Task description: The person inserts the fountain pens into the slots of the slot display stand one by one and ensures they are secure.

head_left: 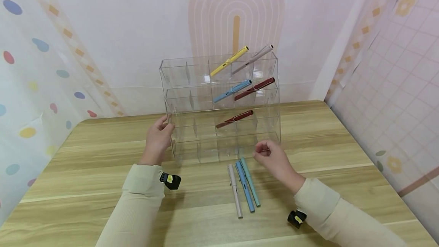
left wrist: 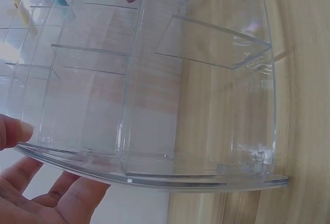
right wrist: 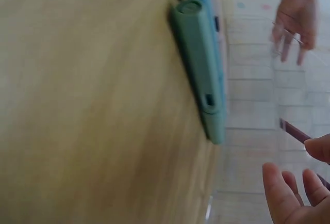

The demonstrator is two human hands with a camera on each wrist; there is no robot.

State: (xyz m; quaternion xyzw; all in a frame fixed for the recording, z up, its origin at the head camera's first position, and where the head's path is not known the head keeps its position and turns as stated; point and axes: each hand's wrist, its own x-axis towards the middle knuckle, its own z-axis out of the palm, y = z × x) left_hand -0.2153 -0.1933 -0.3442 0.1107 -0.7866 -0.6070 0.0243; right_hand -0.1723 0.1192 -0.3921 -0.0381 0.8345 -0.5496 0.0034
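Note:
A clear acrylic pen rack [head_left: 192, 110] with tiers of compartments stands upright on the table. My left hand [head_left: 159, 137] grips its left side panel; in the left wrist view the thumb [left wrist: 18, 132] lies on one face and the fingers behind. My right hand [head_left: 273, 160] hovers by the rack's lower right front, thumb and fingers loosely bent with nothing between them. Just left of it, a pale grey-pink pen [head_left: 234, 191], a blue pen [head_left: 245, 186] and a teal-green pen [head_left: 251, 182] lie side by side on the table.
Tilted in the rack are a yellow pen [head_left: 229, 61] and a greyish pen [head_left: 253, 59] on top, a light blue pen [head_left: 232, 91] and a dark red pen [head_left: 255, 89] below, another dark red pen [head_left: 234, 119] lower. A patterned cloth backdrop [head_left: 137, 29] hangs behind.

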